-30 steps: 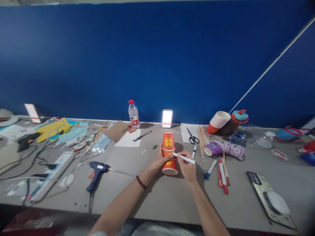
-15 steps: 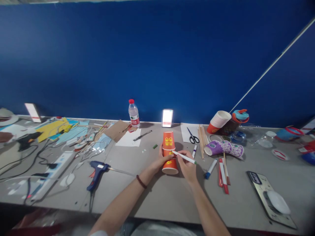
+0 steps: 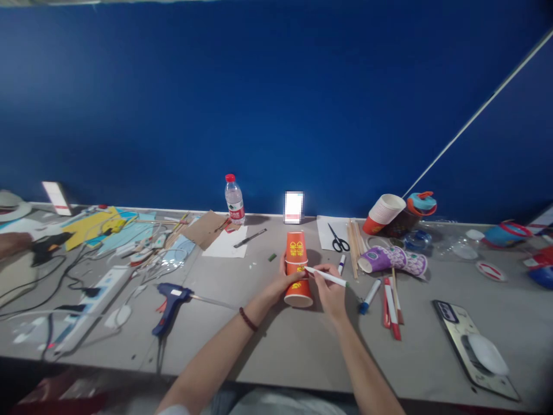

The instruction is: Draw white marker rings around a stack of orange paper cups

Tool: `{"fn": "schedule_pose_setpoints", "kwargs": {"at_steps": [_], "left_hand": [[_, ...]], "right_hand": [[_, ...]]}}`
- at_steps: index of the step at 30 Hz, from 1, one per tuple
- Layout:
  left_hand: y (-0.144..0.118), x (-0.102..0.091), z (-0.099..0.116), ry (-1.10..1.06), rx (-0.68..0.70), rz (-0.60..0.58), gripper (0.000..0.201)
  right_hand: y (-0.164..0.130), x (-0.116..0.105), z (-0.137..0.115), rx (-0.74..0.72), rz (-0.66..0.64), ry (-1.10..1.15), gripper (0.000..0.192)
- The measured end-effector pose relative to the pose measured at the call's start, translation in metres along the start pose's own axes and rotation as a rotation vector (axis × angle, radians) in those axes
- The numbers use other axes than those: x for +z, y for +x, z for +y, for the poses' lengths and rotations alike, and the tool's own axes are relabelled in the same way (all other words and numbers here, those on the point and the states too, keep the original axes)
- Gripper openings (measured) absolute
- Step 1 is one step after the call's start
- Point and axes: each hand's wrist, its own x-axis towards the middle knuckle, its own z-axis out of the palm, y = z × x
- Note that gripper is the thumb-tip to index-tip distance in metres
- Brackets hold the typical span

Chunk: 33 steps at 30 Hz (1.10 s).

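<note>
My left hand [image 3: 279, 285] is wrapped around two orange-red paper cups [image 3: 296, 248] with yellow lettering, lined up end to end with a white rim between them. The lower cup's open rim faces toward me. In my right hand [image 3: 329, 294] is a white marker [image 3: 326, 276] with a green end, gripped like a pen. Its tip is at the lower cup, just below the middle rim; whether it touches the surface I cannot tell. Just beyond my right hand lies a purple-banded marker [image 3: 341, 264].
Scissors [image 3: 339, 241], wooden sticks [image 3: 355, 248], a purple cup piece [image 3: 380, 259] and markers [image 3: 391, 308] lie to the right, with a phone [image 3: 470, 351]. A glue gun [image 3: 170, 305] and power strip [image 3: 93, 308] are left. A water bottle [image 3: 234, 202] stands behind.
The marker and my right fingers have shifted slightly right. My left hand and the cups stay in place. At the far left edge, a blurred brown shape reaches further into view.
</note>
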Motion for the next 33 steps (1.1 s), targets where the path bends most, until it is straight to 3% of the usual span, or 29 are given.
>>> {"fn": "schedule_pose_setpoints", "kwargs": {"at_steps": [6,20,33], "left_hand": [[-0.003,0.003,0.005,-0.11,0.004,-0.035,0.082],[-0.005,0.007,0.004,-0.045,0.042,-0.039,0.081],[-0.003,0.002,0.002,-0.077,0.037,-0.048,0.082]], "right_hand": [[0.0,-0.001,0.004,0.02,-0.034,0.054,0.023],[-0.001,-0.001,-0.005,0.0,0.039,0.047,0.029],[-0.002,0.001,-0.007,-0.016,-0.019,-0.022,0.027]]}}
